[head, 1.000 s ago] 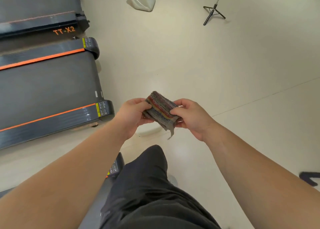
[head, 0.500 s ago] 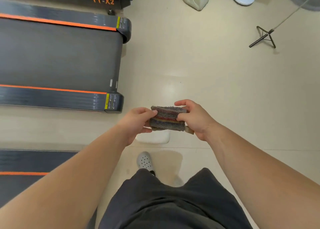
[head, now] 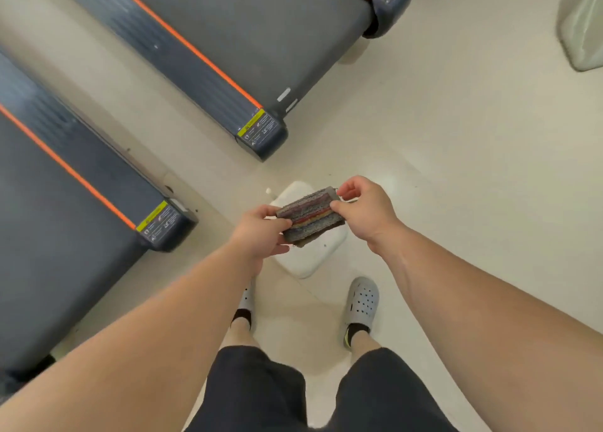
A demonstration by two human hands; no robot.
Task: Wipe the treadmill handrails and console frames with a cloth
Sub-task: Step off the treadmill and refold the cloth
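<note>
Cream floor [head: 456, 170] (glossy) holds treadmills [head: 244, 40]; left hand [head: 257, 232] and right hand [head: 365, 213] grip cloth [head: 310, 218].

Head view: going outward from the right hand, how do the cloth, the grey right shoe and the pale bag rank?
1. cloth, pinched in the right hand.
2. grey right shoe, on the floor below.
3. pale bag, far upper right.
</note>
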